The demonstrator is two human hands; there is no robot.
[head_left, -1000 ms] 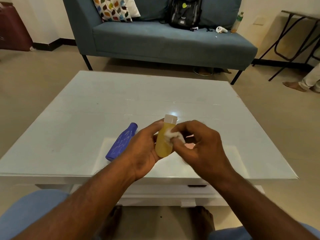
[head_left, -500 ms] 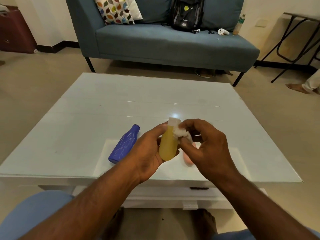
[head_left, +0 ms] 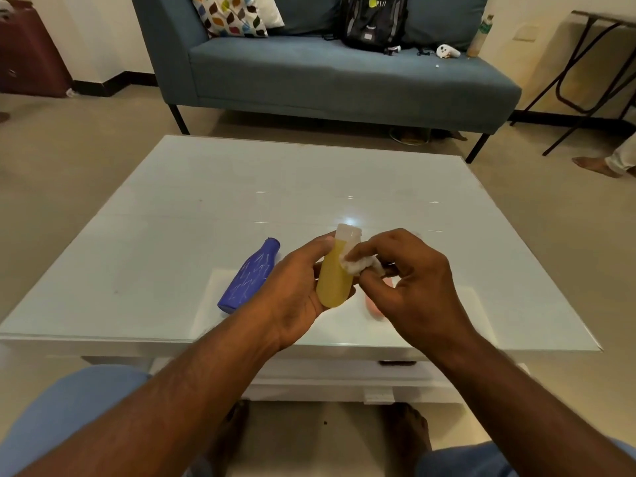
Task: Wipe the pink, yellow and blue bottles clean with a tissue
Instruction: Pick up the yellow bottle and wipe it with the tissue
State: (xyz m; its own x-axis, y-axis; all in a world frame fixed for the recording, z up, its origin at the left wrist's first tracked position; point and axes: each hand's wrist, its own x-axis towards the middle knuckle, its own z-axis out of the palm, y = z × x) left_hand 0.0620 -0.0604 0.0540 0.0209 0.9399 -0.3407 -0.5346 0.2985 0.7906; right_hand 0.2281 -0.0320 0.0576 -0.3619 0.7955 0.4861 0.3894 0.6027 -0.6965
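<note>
Three bottles belong to this job, and the yellow bottle (head_left: pixel 334 277) is the one in hand. It is held upright above the near part of the desk (head_left: pixel 172 215), its pale cap at the top. The left hand (head_left: pixel 292 290) grips it from the left, thumb up near the cap and the other fingers curled behind the body. The right hand (head_left: pixel 406 280) pinches a crumpled white tissue (head_left: pixel 358 265) between its fingertips and presses it against the bottle's upper right side, just below the cap.

The blue bottle (head_left: pixel 249 275) lies on its side on the desk, just left of the left hand, neck pointing away from the person. The pink bottle (head_left: pixel 373 309) shows only as a small sliver on the desk beneath the right hand; most of it is hidden, so I cannot tell how it lies.

Judging by this, the step is the wiping of the yellow bottle, somewhere in the middle of the task. Whether the pink or blue one has had its turn cannot be told from here. The next move probably calls for drawing the tissue down the body while the left hand turns the bottle to bring unwiped faces round, with a grip firm enough that the smooth bottle does not slip.
</note>
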